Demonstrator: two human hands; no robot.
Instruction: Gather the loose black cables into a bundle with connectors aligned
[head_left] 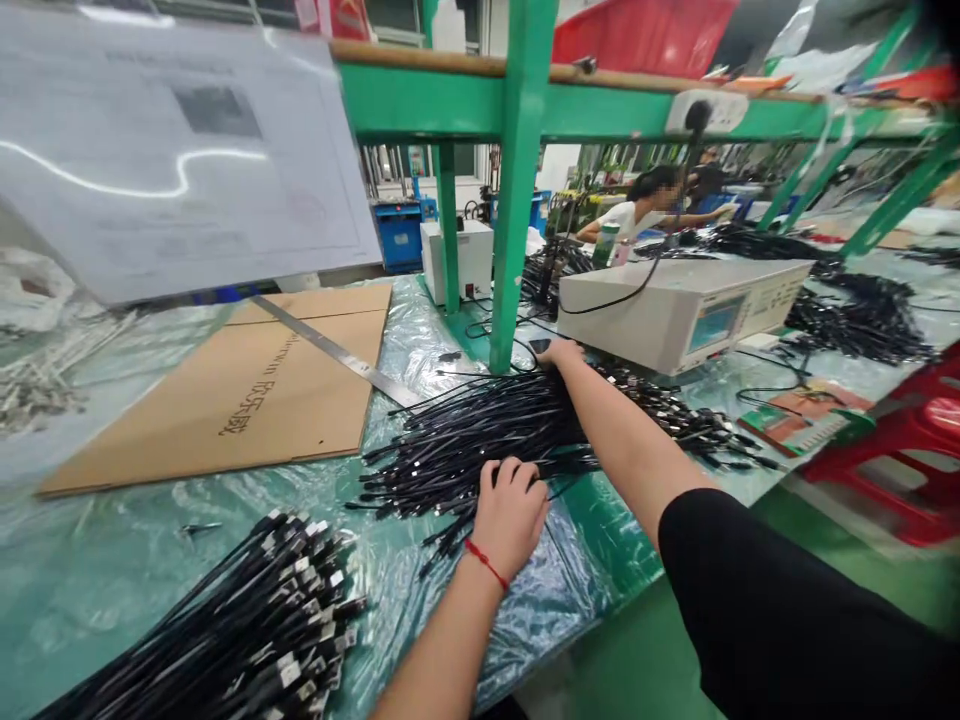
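Currently, my left hand (511, 508) rests curled at the loose cable pile (457, 435) on the counter (622, 525), my right hand (559, 353) beyond; I can't tell their grip. A neater bundle (277, 610) lies apart.

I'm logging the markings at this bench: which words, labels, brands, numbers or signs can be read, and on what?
"hirwin" (likely reading; the characters after it are unclear): on the cardboard sheet.
Hanging paper sheet: print too blurred to read.
White instrument: screen and panel markings too small to read.
Blue machine behind: label too small to read.
Black cables: no lettering can be made out.
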